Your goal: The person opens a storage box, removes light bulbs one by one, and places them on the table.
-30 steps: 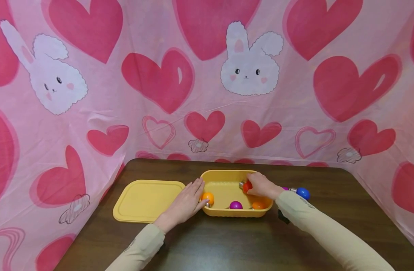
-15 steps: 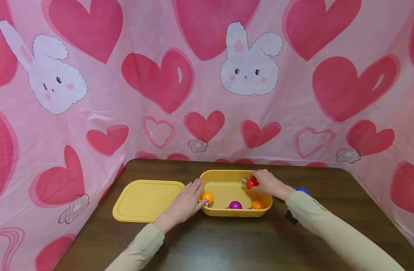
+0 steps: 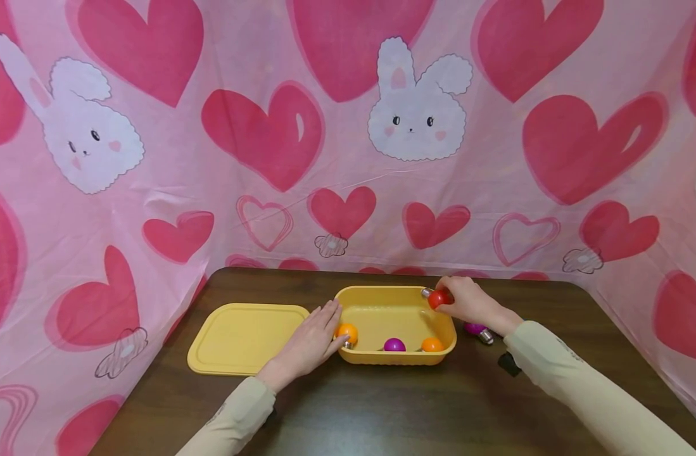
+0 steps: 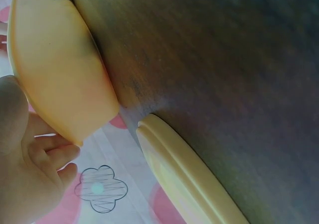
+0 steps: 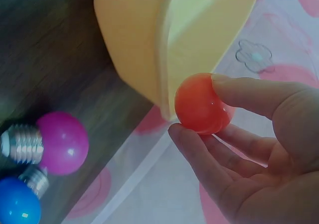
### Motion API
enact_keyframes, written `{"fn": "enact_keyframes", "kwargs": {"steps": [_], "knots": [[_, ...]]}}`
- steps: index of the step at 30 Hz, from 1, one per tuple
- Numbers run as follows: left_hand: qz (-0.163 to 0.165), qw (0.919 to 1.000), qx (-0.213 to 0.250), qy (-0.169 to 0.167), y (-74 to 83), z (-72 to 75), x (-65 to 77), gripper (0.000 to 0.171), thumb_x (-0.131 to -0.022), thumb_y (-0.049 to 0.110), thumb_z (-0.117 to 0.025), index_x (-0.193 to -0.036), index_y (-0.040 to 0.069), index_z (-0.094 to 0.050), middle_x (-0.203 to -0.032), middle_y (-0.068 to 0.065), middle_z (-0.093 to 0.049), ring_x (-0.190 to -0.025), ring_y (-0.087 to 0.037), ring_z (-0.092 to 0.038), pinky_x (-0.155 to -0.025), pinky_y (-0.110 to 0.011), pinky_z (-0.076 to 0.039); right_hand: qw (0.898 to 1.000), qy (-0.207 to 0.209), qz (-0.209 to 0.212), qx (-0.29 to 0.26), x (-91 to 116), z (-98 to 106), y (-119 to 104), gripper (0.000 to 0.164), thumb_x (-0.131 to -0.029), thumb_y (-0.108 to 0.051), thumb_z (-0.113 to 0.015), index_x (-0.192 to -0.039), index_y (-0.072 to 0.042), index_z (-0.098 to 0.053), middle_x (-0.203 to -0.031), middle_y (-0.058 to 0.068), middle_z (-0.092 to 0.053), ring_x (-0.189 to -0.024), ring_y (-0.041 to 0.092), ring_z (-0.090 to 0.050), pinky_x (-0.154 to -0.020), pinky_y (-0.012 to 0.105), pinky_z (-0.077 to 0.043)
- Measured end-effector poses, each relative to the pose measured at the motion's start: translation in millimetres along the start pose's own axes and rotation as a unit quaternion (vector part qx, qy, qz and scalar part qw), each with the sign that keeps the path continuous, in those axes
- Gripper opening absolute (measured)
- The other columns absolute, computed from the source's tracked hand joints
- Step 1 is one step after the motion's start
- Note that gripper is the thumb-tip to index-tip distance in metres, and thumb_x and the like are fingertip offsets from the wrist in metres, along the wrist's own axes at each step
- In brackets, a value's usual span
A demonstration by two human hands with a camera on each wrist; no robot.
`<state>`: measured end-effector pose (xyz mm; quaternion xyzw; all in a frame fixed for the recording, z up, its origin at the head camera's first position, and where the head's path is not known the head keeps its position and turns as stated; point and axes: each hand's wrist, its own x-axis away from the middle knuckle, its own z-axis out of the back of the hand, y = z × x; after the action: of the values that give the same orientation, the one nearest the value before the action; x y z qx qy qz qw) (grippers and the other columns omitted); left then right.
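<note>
My right hand [image 3: 477, 304] pinches a red light bulb [image 3: 439, 299] by its globe, thumb on one side and fingertips on the other, over the back right rim of the yellow box [image 3: 392, 359]. The bulb's metal base points left. On the box's left rim rests my left hand [image 3: 309, 337], fingers straight; in the left wrist view its fingers touch the box wall [image 4: 65, 69]. Inside the box lie an orange bulb [image 3: 348, 332] at the left, a purple bulb [image 3: 394, 344] at the front and another orange bulb [image 3: 432, 344] at the front right.
A flat yellow lid [image 3: 245, 339] lies left of the box. Right of the box a second purple bulb [image 3: 474, 329] lies on the dark wooden table [image 3: 393, 411]. Beside it is a blue bulb [image 5: 20, 201], hidden in the head view. Heart-patterned cloth [image 3: 348, 145] hangs behind.
My right hand has lifted the red bulb from inside the box up and rightward to its back right rim. My left hand keeps its place on the box.
</note>
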<state>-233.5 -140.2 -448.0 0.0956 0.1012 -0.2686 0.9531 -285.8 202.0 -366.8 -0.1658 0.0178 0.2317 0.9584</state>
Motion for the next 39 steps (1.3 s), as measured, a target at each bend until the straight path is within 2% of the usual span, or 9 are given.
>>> {"fn": "enact_keyframes", "kwargs": {"steps": [6,16,21,31,39], "knots": [[0.001,1.0,0.004,-0.004,0.7,0.7,0.2,0.069,-0.1,0.044,-0.053,-0.149,-0.002,-0.04,-0.158,-0.018,-0.039,-0.146,-0.032,-0.04,-0.122,-0.048,-0.031,1.0,0.015,-0.003,-0.004,10,11,14,0.034,-0.081,-0.014,-0.08,-0.105,0.004,-0.064,-0.092,0.014,-0.069,-0.077,0.022,-0.061,-0.076,0.042,-0.062],[0.0,1.0,0.004,-0.004,0.7,0.5,0.7,0.069,-0.1,0.044,-0.053,-0.149,-0.002,-0.04,-0.158,-0.018,-0.039,-0.147,-0.03,-0.038,-0.122,-0.048,-0.031,0.999,0.025,-0.034,-0.016,34,25,44,0.036,-0.081,-0.016,-0.078,-0.106,0.005,-0.064,-0.093,0.015,-0.07,-0.079,0.023,-0.062,-0.074,0.043,-0.061],[-0.002,1.0,-0.004,-0.004,0.2,0.2,0.0,0.069,-0.1,0.046,-0.053,-0.149,-0.002,-0.041,-0.157,-0.018,-0.039,-0.147,-0.03,-0.039,-0.122,-0.047,-0.031,0.998,0.036,-0.046,-0.01,48,28,61,0.035,-0.081,-0.016,-0.079,-0.104,0.006,-0.064,-0.092,0.016,-0.07,-0.078,0.024,-0.062,-0.073,0.044,-0.06],[-0.01,0.9997,-0.02,0.004,-0.9,-1.2,0.1,0.069,-0.099,0.045,-0.054,-0.147,-0.004,-0.043,-0.156,-0.019,-0.041,-0.146,-0.031,-0.04,-0.121,-0.048,-0.033,0.996,0.049,-0.078,0.005,69,25,101,0.036,-0.079,-0.012,-0.077,-0.103,0.011,-0.062,-0.093,0.025,-0.069,-0.078,0.031,-0.062,-0.077,0.053,-0.057],[-0.012,0.9996,-0.025,0.008,-1.5,-2.9,-1.0,0.069,-0.1,0.047,-0.051,-0.147,-0.003,-0.042,-0.156,-0.019,-0.041,-0.146,-0.03,-0.039,-0.121,-0.047,-0.033,0.994,0.06,-0.092,0.014,81,26,122,0.036,-0.076,-0.011,-0.079,-0.1,0.011,-0.062,-0.087,0.023,-0.068,-0.075,0.03,-0.06,-0.075,0.053,-0.056]]}}
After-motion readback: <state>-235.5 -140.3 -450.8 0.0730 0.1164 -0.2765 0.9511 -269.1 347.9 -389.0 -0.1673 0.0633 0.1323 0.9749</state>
